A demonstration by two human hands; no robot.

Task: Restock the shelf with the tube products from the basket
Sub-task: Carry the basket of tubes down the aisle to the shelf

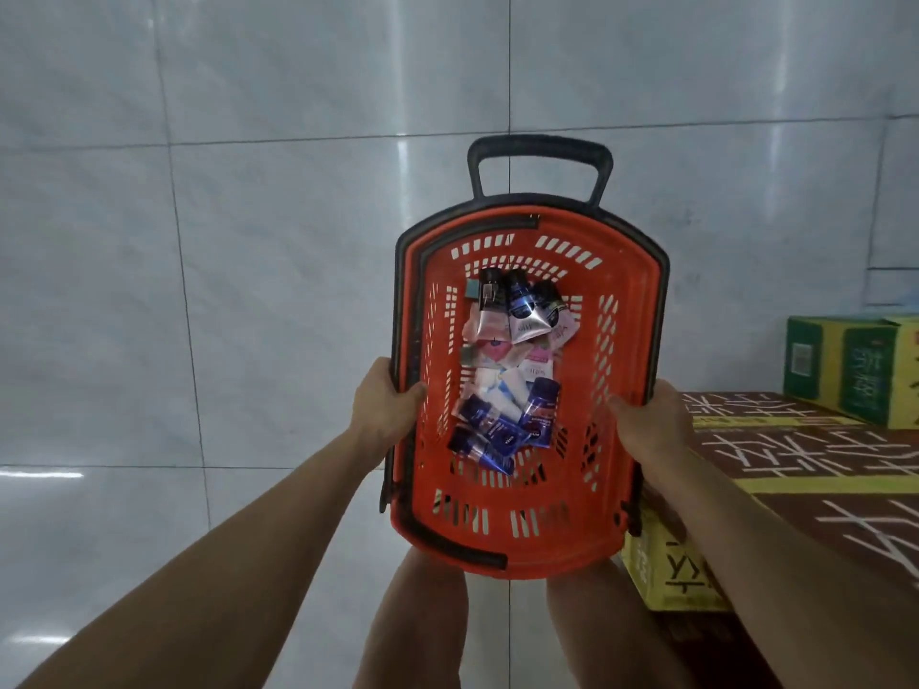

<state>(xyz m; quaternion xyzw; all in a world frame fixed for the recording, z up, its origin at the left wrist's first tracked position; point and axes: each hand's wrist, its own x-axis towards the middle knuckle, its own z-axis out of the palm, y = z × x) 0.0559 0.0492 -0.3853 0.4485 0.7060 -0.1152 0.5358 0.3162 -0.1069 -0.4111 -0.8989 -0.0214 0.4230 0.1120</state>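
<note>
An orange plastic basket (pixel 626 300) with a black rim and a black pull handle (pixel 539 150) at its far end hangs above the tiled floor. Several tube products (pixel 507 370) lie loose on its bottom: dark blue ones, white ones and pink ones. My left hand (pixel 383 407) grips the basket's left rim, thumb inside. My right hand (pixel 651 422) grips the right rim, thumb inside too. No shelf is in view.
Stacked brown and yellow cartons (pixel 805 464) with white lettering stand at the right, close to the basket's right side. A green and yellow carton (pixel 850 368) sits on top of them further back. Glossy grey floor tiles (pixel 224 290) fill the left. My legs show below the basket.
</note>
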